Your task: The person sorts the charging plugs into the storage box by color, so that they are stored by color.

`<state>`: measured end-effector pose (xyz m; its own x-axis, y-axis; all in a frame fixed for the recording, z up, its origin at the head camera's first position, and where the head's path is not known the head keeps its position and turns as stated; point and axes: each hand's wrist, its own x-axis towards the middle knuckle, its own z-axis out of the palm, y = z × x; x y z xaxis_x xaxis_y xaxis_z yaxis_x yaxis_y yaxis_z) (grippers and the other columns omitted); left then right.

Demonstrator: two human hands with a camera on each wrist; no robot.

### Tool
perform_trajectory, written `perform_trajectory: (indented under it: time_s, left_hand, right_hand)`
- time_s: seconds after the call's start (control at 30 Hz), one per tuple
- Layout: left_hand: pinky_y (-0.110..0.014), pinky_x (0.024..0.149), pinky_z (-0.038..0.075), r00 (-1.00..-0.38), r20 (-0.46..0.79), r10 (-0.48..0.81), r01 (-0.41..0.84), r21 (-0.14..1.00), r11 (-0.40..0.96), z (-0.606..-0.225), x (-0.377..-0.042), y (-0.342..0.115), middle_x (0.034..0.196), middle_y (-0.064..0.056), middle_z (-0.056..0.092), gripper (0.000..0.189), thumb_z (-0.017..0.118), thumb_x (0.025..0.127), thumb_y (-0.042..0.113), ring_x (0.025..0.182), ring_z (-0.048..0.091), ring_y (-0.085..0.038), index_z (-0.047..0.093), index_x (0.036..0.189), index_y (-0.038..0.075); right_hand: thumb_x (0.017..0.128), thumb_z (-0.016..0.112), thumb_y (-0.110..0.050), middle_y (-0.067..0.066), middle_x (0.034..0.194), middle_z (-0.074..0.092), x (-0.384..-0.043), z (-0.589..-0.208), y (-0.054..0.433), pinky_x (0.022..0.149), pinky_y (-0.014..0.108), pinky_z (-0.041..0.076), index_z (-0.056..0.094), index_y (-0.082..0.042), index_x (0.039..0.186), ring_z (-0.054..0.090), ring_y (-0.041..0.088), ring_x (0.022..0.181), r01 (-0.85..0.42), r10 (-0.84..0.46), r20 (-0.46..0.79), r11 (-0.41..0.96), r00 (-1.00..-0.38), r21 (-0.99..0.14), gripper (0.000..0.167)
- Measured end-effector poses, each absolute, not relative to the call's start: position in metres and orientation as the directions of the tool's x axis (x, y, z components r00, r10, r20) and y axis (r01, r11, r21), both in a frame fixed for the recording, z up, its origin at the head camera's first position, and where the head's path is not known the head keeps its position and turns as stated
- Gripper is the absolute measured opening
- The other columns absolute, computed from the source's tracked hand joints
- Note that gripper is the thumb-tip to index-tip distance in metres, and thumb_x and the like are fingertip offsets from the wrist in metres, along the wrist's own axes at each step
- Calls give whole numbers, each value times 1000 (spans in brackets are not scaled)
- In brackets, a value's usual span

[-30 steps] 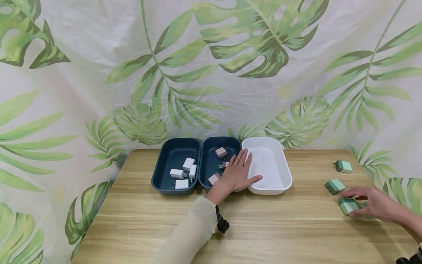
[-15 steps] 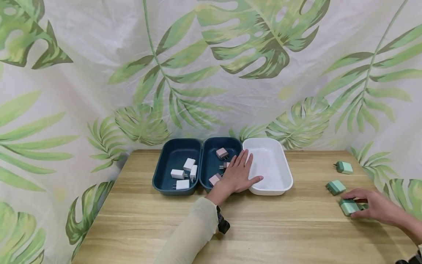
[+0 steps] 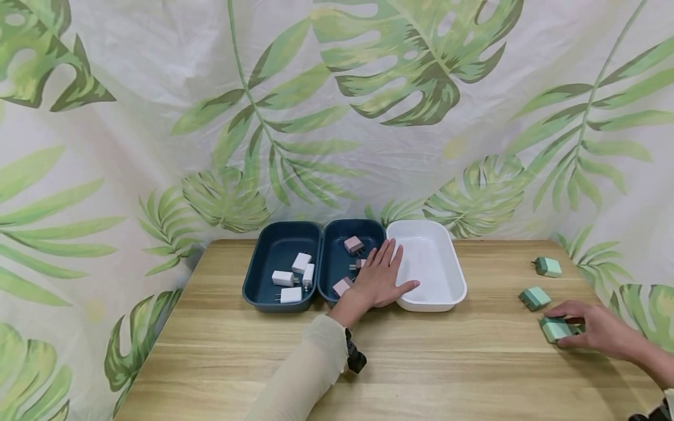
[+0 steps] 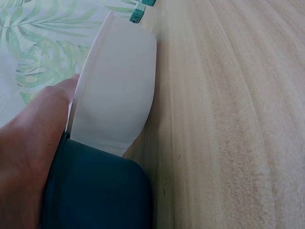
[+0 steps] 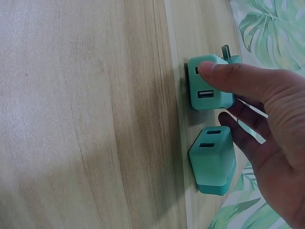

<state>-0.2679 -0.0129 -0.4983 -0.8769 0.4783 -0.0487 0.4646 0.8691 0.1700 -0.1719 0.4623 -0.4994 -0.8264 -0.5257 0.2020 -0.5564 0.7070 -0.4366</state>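
Note:
My left hand (image 3: 378, 280) lies with straight, spread fingers over the adjoining rims of the middle navy tray (image 3: 326, 245) and the white tray (image 3: 429, 263). In the left wrist view, the left hand (image 4: 33, 143) lies along the tops of the navy and white trays. On the right of the table my right hand (image 3: 597, 330) grips a green USB wall charger (image 3: 555, 330) between thumb and fingers. The right wrist view shows the thumb on that charger's port face (image 5: 205, 86). Just beside the fingertips lies a second green charger (image 5: 214, 160), not held.
Another green charger (image 3: 549, 266) lies farther back. The left navy tray (image 3: 281, 234) contains several white chargers (image 3: 291, 294); pink chargers (image 3: 354, 245) lie in the middle one. A leaf-patterned cloth (image 3: 316, 146) hangs behind the wooden table (image 3: 447, 374).
Almost nothing moves. My right hand shifts very slightly with its fingers staying at the green charger, and the left hand keeps its place on the trays.

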Motion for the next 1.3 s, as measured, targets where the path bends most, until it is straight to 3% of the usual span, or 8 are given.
perform_trajectory:
  time_s: [0.3, 0.67, 0.93, 1.3]
  left_hand:
    - [-45, 133, 4, -877, -43, 479, 466, 168, 869, -496, -269, -13, 179, -6, -5, 96, 31, 103, 78, 165, -7, -22, 6, 172, 17]
    - [-45, 133, 2, -877, -36, 479, 468, 158, 869, -496, -268, -14, 180, -6, -3, 95, 30, 103, 78, 165, -7, -23, 7, 172, 17]
    - [-45, 133, 1, -876, -53, 479, 465, 166, 870, -501, -271, -13, 179, -5, -6, 96, 30, 102, 79, 165, -10, -22, 5, 172, 18]
    - [-44, 133, -2, -881, -87, 465, 447, 170, 878, -502, -271, -11, 179, -3, -9, 97, 32, 102, 80, 164, -14, -19, 3, 172, 20]
  right_hand:
    - [67, 101, -19, 7, 108, 76, -174, -488, 454, 73, 22, 59, 78, -7, 112, 60, -12, 99, -500, -489, 141, 760, -861, -415, 52]
    - [71, 99, -26, 0, 109, 77, -174, -474, 438, 73, 22, 58, 79, -10, 115, 65, -6, 94, -526, -496, 183, 764, -849, -372, 50]
    - [66, 101, -16, -6, 108, 77, -179, -468, 428, 75, 8, 51, 79, -11, 113, 68, -4, 94, -592, -521, 282, 719, -806, -363, 52]
    - [63, 102, -18, -4, 107, 77, -191, -459, 411, 75, 7, 48, 80, -14, 112, 69, -1, 91, -649, -553, 349, 702, -757, -294, 54]
